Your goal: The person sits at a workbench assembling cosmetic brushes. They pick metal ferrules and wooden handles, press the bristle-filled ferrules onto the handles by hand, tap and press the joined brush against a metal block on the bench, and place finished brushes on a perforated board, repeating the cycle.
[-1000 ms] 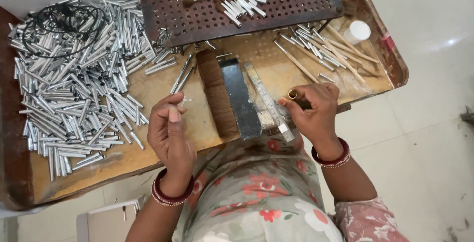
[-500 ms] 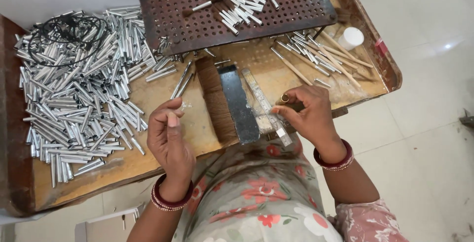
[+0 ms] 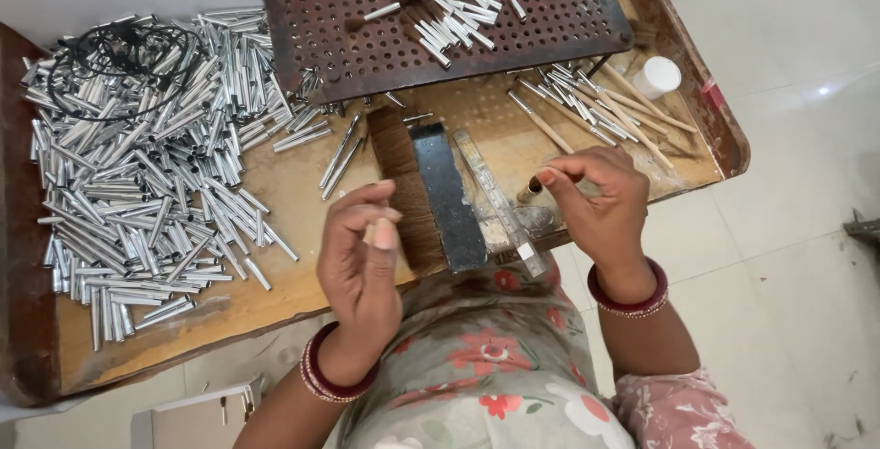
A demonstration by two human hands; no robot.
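Note:
My left hand (image 3: 362,252) hovers over the bench's near edge with its fingers curled and the thumb against the fingertips. It sits just beside a brown strip of bristles (image 3: 401,183); I see nothing in its pinch. My right hand (image 3: 596,202) is raised at the right, fingertips pinched together next to a small brass tube (image 3: 530,190). Between the hands lie a dark metal bar (image 3: 447,197) and a pale ruler-like strip (image 3: 500,202).
A big heap of short silver tubes (image 3: 137,183) covers the left of the wooden bench (image 3: 275,293), with a black wire coil (image 3: 119,50) on top. A perforated brown tray (image 3: 367,37) with small brushes stands at the back. Wooden sticks (image 3: 610,105) and a white cap (image 3: 656,76) lie at the right.
My right hand has lifted off the near end of the ruler-like strip and moved up beside the brass tube. My left hand stays raised in much the same spot.

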